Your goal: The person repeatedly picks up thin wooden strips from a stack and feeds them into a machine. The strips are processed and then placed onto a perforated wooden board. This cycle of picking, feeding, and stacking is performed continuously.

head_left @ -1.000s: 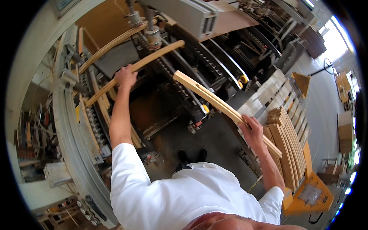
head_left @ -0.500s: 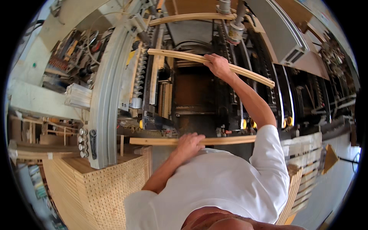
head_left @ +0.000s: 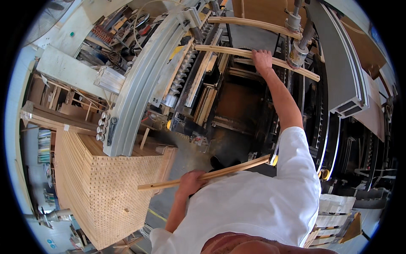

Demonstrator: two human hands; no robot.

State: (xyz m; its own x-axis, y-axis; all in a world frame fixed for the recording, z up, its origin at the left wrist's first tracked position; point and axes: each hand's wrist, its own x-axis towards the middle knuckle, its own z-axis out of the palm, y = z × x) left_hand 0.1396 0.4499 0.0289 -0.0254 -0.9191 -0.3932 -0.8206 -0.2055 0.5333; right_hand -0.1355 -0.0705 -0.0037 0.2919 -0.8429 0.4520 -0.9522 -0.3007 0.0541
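My right hand (head_left: 262, 60) is closed over the middle of a long wooden slat (head_left: 230, 50) that lies across the machine's rails. The slat's right end passes close to a grey vertical cylinder (head_left: 298, 55). Close to my body, my left hand (head_left: 191, 183) is wrapped round a second wooden slat (head_left: 237, 168), which slants up to the right across the front of my shirt. A small dark hole shows near that slat's left end. Farther off, a third slat (head_left: 253, 25) lies across the rails, roughly parallel to the one under my right hand.
A big stack of wooden slats with holed ends (head_left: 122, 186) stands at the left. Above it runs a grey metal beam (head_left: 146, 91). Another grey beam (head_left: 340, 72) crosses the right side. Dark rails with yellow end caps (head_left: 275, 160) flank the machine's middle opening.
My right hand has set its slat farther back, across the rails by the cylinder. My left hand has moved left and nearer, and its slat now slants. The view has turned leftward.
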